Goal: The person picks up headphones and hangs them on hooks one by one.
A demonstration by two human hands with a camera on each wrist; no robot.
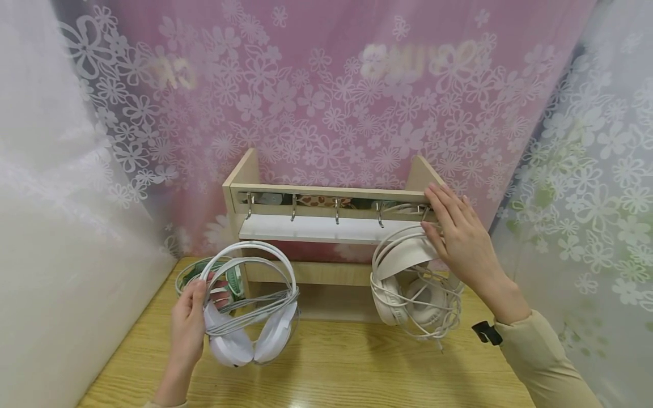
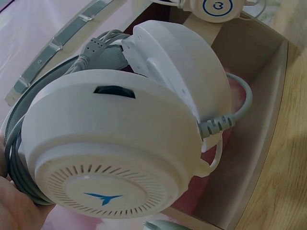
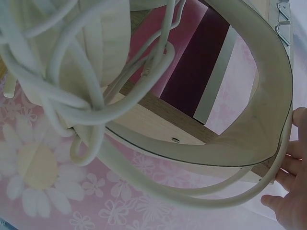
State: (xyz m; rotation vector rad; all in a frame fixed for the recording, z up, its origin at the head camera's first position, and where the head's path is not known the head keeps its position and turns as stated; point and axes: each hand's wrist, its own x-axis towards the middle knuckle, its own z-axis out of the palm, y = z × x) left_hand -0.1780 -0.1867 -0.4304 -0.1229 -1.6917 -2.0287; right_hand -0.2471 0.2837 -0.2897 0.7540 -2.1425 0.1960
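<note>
My left hand grips white over-ear headphones by one side of the headband, holding them in front of the rack's left end. Their grey cable is bundled across the band; in the left wrist view, an earcup bears a blue mark. Cream headphones hang at the rightmost part of the wooden rack, their cable wrapped loosely round the earcups. My right hand rests with extended fingers on the rack's right end, thumb beside the cream headband. The hook behind that headband is partly hidden.
Several metal hooks line the rack's front rail, above a white shelf. Behind my left hand lies a green-and-white item with a cable. The rack stands on a wood-grain table, with a flowered pink curtain behind.
</note>
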